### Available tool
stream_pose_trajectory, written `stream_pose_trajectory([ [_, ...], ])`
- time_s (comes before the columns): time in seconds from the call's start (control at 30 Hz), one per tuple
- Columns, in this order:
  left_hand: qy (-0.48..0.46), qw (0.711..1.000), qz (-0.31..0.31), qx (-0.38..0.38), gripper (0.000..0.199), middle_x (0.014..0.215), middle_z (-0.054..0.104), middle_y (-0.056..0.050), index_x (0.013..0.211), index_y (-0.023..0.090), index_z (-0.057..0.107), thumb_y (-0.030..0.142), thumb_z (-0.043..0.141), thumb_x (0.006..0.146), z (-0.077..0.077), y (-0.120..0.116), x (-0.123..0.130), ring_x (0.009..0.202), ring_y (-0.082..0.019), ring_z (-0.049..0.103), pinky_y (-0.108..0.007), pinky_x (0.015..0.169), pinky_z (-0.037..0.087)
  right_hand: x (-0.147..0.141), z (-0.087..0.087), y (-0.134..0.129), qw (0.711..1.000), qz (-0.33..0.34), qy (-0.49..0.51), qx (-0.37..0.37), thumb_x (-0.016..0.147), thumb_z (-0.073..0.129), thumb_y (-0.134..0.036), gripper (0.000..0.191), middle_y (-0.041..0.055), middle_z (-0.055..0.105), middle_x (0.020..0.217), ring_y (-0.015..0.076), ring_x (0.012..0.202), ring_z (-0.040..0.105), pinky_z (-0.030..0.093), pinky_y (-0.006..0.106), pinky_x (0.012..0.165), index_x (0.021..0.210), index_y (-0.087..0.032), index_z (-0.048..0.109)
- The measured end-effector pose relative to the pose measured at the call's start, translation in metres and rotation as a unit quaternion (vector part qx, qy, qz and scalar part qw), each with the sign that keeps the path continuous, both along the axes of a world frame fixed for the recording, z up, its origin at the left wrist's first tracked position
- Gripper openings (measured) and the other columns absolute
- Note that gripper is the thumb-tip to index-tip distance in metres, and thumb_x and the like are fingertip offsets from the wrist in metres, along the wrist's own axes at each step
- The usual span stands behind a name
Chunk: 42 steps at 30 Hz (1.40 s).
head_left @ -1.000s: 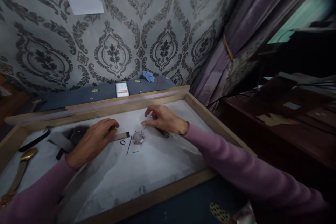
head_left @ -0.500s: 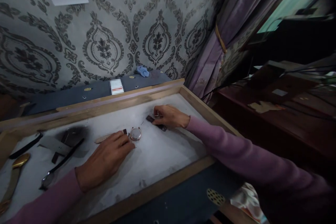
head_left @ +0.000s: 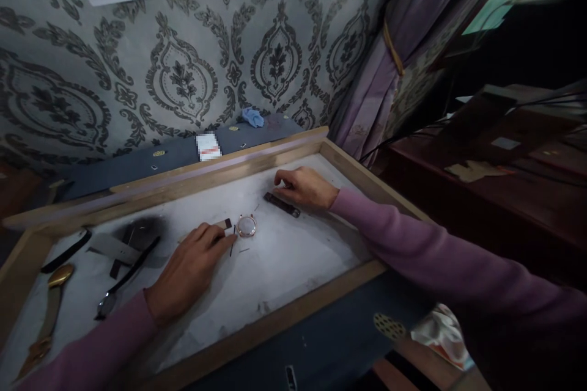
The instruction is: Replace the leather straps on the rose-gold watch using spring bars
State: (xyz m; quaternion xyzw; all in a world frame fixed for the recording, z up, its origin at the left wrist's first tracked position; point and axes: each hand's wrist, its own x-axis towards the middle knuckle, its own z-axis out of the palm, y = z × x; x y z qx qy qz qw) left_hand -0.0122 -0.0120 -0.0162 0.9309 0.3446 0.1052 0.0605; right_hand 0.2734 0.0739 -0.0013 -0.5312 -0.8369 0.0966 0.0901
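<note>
A round watch case (head_left: 246, 226) with a rose-gold rim lies on the white floor of a wooden-framed tray (head_left: 293, 299). Just left of it is my left hand (head_left: 195, 266), its thumb and fingers closed on a thin dark tool (head_left: 233, 241). A light strap with a dark end (head_left: 224, 223) lies partly hidden behind that hand. My right hand (head_left: 307, 187) is up and to the right of the case, fingers curled together around something too small to make out. Under its fingertips lies a dark strap piece with a buckle (head_left: 283, 205).
At the tray's left are a gold watch (head_left: 60, 276), a black-strapped watch (head_left: 106, 304) and other straps. Behind the tray stand a small white box (head_left: 208, 146) and a crumpled blue cloth (head_left: 253, 117). Cables cross a dark red surface (head_left: 422, 156) at right.
The camera view has shifted slightly. My right hand has lifted off the dark strap piece, showing more of it. The thin dark tool at my left fingertips now shows more clearly.
</note>
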Motion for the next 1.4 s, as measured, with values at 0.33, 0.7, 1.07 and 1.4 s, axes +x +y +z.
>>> stream_pose_trajectory([
  [0.33, -0.037, 0.999, 0.006, -0.027, 0.034, 0.092, 0.06, -0.007, 0.096, 0.018, 0.06, -0.002, 0.033, 0.088, 0.008, -0.003, -0.025, 0.089, -0.022, 0.051, -0.037, 0.076, 0.045, 0.001, -0.002, 0.002, 1.0, 0.007, -0.023, 0.003, 0.088, 0.052, -0.022, 0.02, 0.0047, 0.066, 0.072, 0.0156, 0.064, 0.055, 0.028, 0.024, 0.058, 0.099, -0.016, 0.066],
  [0.7, -0.135, 0.971, 0.152, -0.128, 0.013, 0.089, 0.06, -0.004, 0.094, 0.019, 0.056, 0.021, 0.044, 0.091, 0.025, 0.022, -0.006, 0.084, -0.02, 0.055, -0.035, 0.077, 0.045, 0.002, 0.001, 0.002, 0.999, -0.014, -0.017, 0.033, 0.088, 0.048, -0.022, 0.02, 0.0069, 0.069, 0.078, 0.0178, 0.07, 0.057, 0.029, 0.026, 0.06, 0.092, -0.016, 0.067],
  [1.07, -0.1, 0.981, 0.124, -0.113, 0.012, 0.092, 0.057, -0.004, 0.095, 0.019, 0.055, 0.029, 0.054, 0.088, 0.015, 0.018, 0.031, 0.089, -0.023, 0.051, -0.035, 0.075, 0.042, 0.003, 0.0, 0.0, 0.999, -0.02, -0.008, 0.045, 0.093, 0.042, -0.034, 0.035, 0.0061, 0.065, 0.067, 0.0152, 0.062, 0.052, 0.024, 0.026, 0.057, 0.072, -0.016, 0.063],
  [1.4, -0.026, 0.986, 0.159, -0.051, 0.017, 0.093, 0.059, -0.005, 0.091, 0.02, 0.052, 0.034, 0.06, 0.084, 0.015, 0.012, 0.048, 0.088, -0.025, 0.051, -0.036, 0.072, 0.039, -0.005, 0.0, -0.007, 1.0, -0.001, 0.003, -0.007, 0.089, 0.05, -0.044, 0.032, 0.0037, 0.066, 0.07, 0.0143, 0.06, 0.055, 0.025, 0.023, 0.053, 0.097, -0.015, 0.063],
])
